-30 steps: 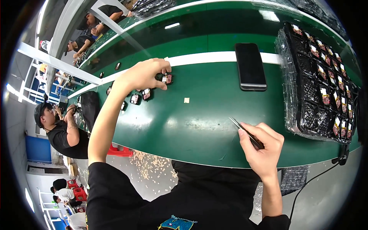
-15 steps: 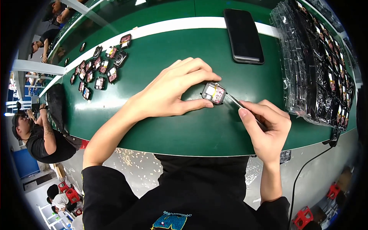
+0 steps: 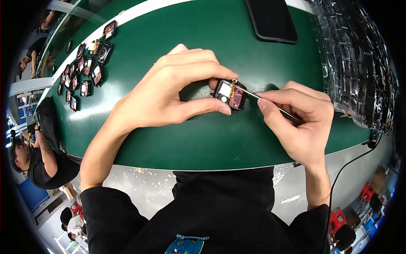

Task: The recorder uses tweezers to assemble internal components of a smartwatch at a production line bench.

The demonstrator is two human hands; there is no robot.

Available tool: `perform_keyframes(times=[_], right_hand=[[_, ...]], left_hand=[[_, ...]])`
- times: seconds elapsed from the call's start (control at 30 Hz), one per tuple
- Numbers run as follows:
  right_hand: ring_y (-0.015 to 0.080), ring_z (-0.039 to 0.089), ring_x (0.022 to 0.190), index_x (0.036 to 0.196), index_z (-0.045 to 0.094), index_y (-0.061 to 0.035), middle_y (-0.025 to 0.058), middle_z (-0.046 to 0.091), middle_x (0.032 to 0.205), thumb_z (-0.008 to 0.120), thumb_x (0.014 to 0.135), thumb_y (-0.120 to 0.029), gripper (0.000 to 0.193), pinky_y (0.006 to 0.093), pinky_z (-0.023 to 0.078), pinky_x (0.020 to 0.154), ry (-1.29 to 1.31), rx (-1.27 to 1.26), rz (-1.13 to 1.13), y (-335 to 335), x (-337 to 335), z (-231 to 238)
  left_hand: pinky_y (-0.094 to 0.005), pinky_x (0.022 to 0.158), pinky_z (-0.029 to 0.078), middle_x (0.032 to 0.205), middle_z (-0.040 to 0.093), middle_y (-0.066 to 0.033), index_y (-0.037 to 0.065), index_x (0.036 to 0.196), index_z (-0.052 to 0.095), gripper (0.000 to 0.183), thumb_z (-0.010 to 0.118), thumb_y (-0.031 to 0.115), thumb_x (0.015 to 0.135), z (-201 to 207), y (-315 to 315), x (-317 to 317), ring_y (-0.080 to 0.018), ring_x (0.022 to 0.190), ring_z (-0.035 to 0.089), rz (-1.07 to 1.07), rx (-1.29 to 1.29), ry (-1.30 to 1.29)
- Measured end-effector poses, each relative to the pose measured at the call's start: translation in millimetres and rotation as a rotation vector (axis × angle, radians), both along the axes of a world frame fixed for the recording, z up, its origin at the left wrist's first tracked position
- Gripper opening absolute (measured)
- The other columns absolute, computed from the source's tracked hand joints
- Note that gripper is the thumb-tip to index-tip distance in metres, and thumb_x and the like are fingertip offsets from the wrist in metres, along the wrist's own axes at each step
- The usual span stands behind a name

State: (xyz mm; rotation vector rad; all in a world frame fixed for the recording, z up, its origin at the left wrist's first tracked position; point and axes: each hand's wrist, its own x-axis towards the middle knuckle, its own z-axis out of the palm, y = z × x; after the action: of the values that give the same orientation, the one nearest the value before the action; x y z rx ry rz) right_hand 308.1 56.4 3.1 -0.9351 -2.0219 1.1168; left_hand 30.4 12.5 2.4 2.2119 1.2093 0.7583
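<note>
An open smartwatch case [image 3: 230, 94] sits on the green table in front of me, a red circuit board, a white block and yellow tape showing inside. My left hand [image 3: 179, 86] grips it by its edges, thumb on the near side and fingers on the far side. My right hand [image 3: 298, 120] holds slim metal tweezers [image 3: 252, 93] like a pen. Their tip touches or hovers just over the upper part of the board; I cannot tell which.
Several more opened watch cases [image 3: 85, 88] lie at the far left. A black phone [image 3: 272, 21] rests at the far right. Stacked clear plastic trays [image 3: 349, 63] stand along the right side. Another person [image 3: 44, 158] sits beyond the left end of the table [image 3: 190, 148].
The tweezers' tip has moved from the case's right edge to over the circuit board. The case has turned slightly in my left hand. My head view has shifted.
</note>
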Motion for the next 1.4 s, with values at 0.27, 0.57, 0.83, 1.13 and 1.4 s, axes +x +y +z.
perform_keyframes(times=[0.27,0.57,0.83,1.13,1.4], right_hand=[[0.0036,0.050,0.057,0.102,0.084,0.0045,0.0005,0.064,0.071,0.080,0.088,0.009,0.015,0.0223,0.032,0.052,-0.018,0.059,0.021,-2.0,-6.6,-4.0],[0.0019,0.046,0.056,0.105,0.085,0.0030,-0.0001,0.062,0.072,0.082,0.086,0.010,0.021,0.0218,0.029,0.051,-0.006,0.218,0.010,-1.4,0.2,-7.9],[0.0025,0.043,0.055,0.108,0.086,0.0026,-0.0002,0.062,0.073,0.085,0.082,0.009,0.027,0.0234,0.028,0.050,-0.036,0.342,0.014,-3.6,-2.8,-8.6],[0.0046,0.049,0.057,0.107,0.086,0.0027,0.0014,0.064,0.072,0.083,0.085,0.011,0.024,0.0236,0.033,0.052,0.000,0.261,0.041,-1.2,-5.0,-10.4],[0.0049,0.053,0.059,0.103,0.086,0.0038,0.0019,0.065,0.071,0.082,0.087,0.009,0.017,0.0231,0.033,0.053,-0.004,0.045,0.057,-1.5,-2.7,-3.0]], left_hand=[[-0.0340,0.083,0.043,0.098,0.076,-0.0063,0.003,0.125,0.081,0.060,0.098,0.028,0.073,2.1,0.6,-2.2,-0.0217,0.092,0.069,0.000,-0.005,0.039],[-0.0314,0.075,0.041,0.094,0.072,-0.0032,0.005,0.124,0.081,0.059,0.099,0.028,0.073,4.4,-0.5,0.0,-0.0156,0.077,0.054,0.050,-0.039,0.010],[-0.0313,0.071,0.039,0.089,0.071,-0.0018,0.006,0.118,0.080,0.054,0.099,0.026,0.072,5.3,1.3,1.3,-0.0155,0.069,0.048,0.053,-0.011,0.015],[-0.0311,0.071,0.040,0.093,0.074,-0.0031,0.004,0.119,0.081,0.056,0.099,0.030,0.072,6.4,4.3,-5.4,-0.0152,0.071,0.050,0.037,-0.058,0.042],[-0.0315,0.074,0.042,0.105,0.081,-0.0070,0.003,0.121,0.082,0.063,0.098,0.038,0.071,3.3,11.6,-16.5,-0.0184,0.090,0.067,-0.099,-0.128,-0.027]])
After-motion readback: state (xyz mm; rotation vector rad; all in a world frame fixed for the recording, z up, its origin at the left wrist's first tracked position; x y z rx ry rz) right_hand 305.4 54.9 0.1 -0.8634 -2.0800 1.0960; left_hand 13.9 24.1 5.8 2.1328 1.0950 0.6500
